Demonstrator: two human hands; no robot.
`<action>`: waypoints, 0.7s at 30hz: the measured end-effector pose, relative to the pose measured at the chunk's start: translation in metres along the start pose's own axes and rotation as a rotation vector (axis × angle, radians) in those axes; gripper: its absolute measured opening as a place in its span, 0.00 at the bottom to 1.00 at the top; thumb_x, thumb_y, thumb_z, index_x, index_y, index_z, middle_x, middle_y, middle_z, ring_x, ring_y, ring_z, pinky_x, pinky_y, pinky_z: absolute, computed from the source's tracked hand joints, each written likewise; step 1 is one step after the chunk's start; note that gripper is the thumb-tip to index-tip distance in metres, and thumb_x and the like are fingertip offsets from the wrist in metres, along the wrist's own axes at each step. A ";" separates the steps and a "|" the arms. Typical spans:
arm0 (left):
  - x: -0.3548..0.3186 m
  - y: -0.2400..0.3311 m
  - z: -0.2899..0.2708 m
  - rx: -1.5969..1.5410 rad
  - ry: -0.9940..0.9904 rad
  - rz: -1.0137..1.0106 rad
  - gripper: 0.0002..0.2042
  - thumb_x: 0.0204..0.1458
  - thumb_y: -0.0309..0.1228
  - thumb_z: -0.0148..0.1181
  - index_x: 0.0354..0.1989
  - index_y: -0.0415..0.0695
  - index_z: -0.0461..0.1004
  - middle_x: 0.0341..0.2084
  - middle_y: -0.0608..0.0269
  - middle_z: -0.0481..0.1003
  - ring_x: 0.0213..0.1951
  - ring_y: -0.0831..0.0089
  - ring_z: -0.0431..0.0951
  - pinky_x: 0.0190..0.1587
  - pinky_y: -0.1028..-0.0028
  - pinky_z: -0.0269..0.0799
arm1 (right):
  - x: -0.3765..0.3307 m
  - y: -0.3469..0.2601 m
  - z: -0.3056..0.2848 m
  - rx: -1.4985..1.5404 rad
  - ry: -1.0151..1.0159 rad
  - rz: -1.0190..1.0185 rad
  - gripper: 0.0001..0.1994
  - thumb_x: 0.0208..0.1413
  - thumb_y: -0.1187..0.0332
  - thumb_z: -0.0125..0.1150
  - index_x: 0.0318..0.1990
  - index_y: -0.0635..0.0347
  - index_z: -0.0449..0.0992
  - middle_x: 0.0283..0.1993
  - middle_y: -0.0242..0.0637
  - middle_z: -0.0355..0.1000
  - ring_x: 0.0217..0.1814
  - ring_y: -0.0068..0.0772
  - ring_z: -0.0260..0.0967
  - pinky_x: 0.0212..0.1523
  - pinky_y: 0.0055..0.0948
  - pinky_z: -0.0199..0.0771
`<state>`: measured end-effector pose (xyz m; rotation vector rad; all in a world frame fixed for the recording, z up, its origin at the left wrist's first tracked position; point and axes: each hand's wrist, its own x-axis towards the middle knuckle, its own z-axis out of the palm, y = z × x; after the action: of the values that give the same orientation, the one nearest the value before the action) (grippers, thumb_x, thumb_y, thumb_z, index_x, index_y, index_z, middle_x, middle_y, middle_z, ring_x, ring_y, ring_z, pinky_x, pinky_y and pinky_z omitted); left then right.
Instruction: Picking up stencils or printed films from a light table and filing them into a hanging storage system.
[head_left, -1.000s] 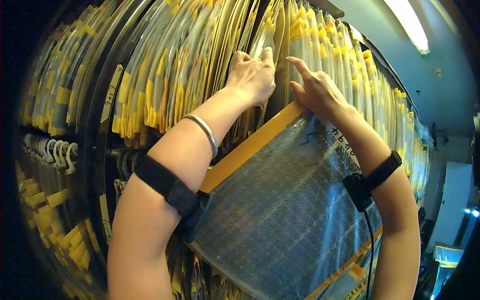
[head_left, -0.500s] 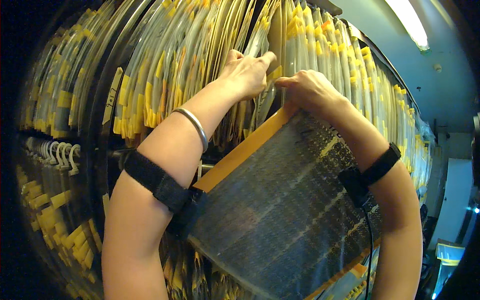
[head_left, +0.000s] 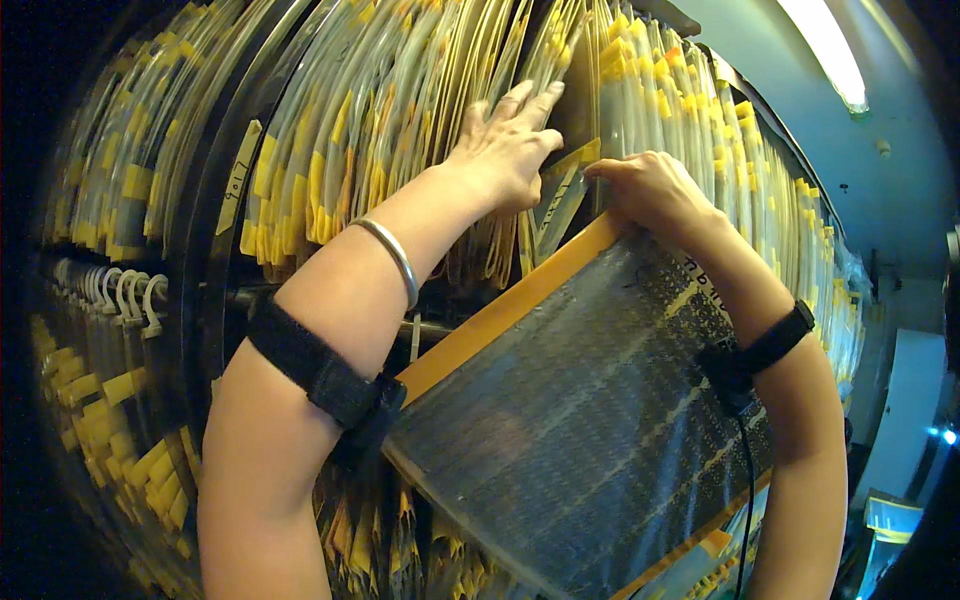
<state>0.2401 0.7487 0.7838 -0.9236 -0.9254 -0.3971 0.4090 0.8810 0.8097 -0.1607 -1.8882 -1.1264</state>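
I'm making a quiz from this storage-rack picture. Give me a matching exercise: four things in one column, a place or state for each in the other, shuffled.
Things:
1. left hand
2. right hand
3. silver bangle
4. white hooks

Places or states:
A. around the left forearm
B. on the top edge of the large dark sheet
C. on a rail at far left
D. spread flat, parting the hanging sleeves

Pairs: 1-D, 2-B, 3-A, 4-C

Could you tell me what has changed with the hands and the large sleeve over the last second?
The left hand has spread flat, pushing the hanging sleeves leftward and widening the gap. The right hand curled onto the large sleeve's top edge, nudging it toward that gap. Both forearms stay against the sleeve.
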 end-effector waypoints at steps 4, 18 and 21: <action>0.021 0.015 -0.001 -0.005 -0.406 0.393 0.10 0.40 0.26 0.56 0.32 0.50 0.78 0.43 0.59 0.76 0.50 0.68 0.72 0.63 0.62 0.52 | -0.004 0.008 0.011 0.020 0.070 -0.023 0.17 0.46 0.69 0.54 0.46 0.42 0.76 0.28 0.48 0.74 0.32 0.52 0.74 0.34 0.46 0.75; 0.026 0.017 -0.020 -0.731 -0.800 0.064 0.23 0.46 0.52 0.61 0.40 0.44 0.76 0.31 0.63 0.78 0.46 0.68 0.74 0.67 0.56 0.23 | -0.003 0.007 -0.011 0.859 0.121 0.249 0.24 0.52 0.53 0.62 0.51 0.59 0.70 0.25 0.45 0.74 0.30 0.34 0.75 0.30 0.31 0.73; 0.020 0.007 -0.017 -0.849 -0.875 0.068 0.18 0.51 0.45 0.59 0.45 0.48 0.75 0.34 0.66 0.79 0.43 0.73 0.76 0.67 0.55 0.20 | -0.054 0.017 -0.033 1.118 -0.283 0.262 0.29 0.48 0.46 0.64 0.48 0.61 0.74 0.33 0.28 0.70 0.34 0.16 0.64 0.31 0.21 0.64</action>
<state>0.2643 0.7406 0.7925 -1.9891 -1.5486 -0.3217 0.4699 0.8829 0.7854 0.0741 -2.3857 0.2285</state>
